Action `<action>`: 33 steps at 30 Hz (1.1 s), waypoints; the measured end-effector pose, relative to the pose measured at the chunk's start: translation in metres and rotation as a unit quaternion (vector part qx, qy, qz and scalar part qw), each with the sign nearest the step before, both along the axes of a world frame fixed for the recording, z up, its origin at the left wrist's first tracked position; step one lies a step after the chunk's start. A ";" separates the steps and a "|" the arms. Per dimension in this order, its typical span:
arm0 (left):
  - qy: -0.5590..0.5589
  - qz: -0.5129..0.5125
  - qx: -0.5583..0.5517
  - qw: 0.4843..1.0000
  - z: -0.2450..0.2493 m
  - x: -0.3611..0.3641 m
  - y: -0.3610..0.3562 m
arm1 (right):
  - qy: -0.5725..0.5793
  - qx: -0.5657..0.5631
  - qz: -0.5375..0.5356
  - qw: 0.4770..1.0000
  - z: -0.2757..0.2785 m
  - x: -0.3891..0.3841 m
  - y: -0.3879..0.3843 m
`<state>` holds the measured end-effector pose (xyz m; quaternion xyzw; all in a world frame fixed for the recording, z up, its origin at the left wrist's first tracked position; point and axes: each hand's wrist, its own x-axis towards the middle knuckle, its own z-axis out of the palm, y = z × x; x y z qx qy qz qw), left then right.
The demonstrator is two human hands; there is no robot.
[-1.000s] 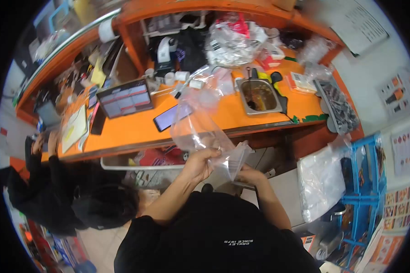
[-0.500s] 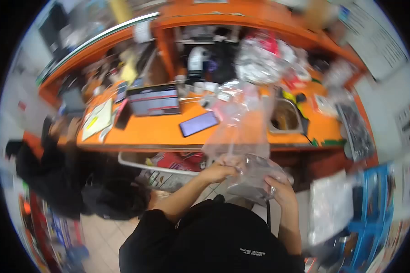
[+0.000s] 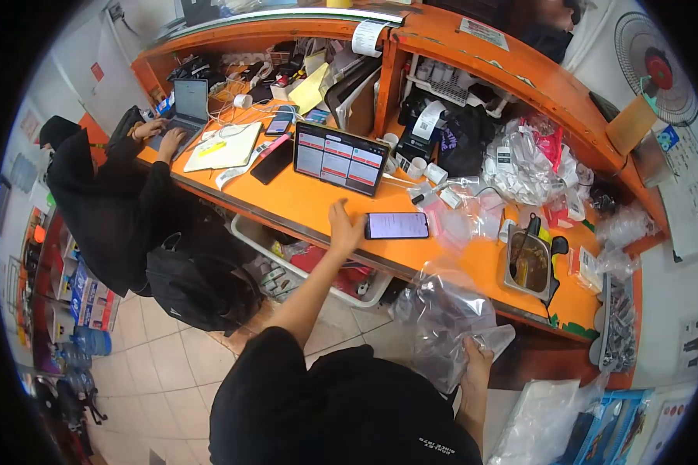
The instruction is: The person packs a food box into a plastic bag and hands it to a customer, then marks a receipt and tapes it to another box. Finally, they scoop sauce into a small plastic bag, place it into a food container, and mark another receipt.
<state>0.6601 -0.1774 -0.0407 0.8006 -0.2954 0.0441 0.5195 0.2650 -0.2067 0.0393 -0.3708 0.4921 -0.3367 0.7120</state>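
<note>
My right hand [image 3: 477, 363] is closed on the edge of a clear plastic bag [image 3: 446, 322], which hangs crumpled in front of the counter. Over the counter's front edge, my left hand [image 3: 345, 225] is stretched out with fingers apart and holds nothing. Right beside its fingertips lies a phone [image 3: 396, 225] with a lit screen. A tablet [image 3: 341, 157] showing red and white panels stands behind that hand.
A metal container [image 3: 529, 267] with a dark handle sits at the counter's right. Plastic bags [image 3: 523, 167] pile up behind it. At the left, a person in black [image 3: 105, 205] types on a laptop [image 3: 188, 108]. A white drawer [image 3: 318, 275] juts out below the counter [image 3: 310, 198].
My left hand has let go of the plastic bag and moved left and up to the phone. My right hand has lowered a little, keeping the bag. The view has turned left.
</note>
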 end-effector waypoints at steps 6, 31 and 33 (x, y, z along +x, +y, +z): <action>-0.062 0.133 0.008 0.989 -0.016 0.073 -0.036 | -0.061 -0.009 0.104 0.993 -0.012 -0.016 -0.007; 0.452 -0.675 0.022 0.582 0.085 -0.322 0.020 | -0.119 0.019 -0.066 0.990 0.011 -0.078 0.048; 0.527 -0.705 0.057 0.471 0.073 -0.329 0.014 | -0.189 0.028 -0.091 0.977 0.024 -0.098 0.062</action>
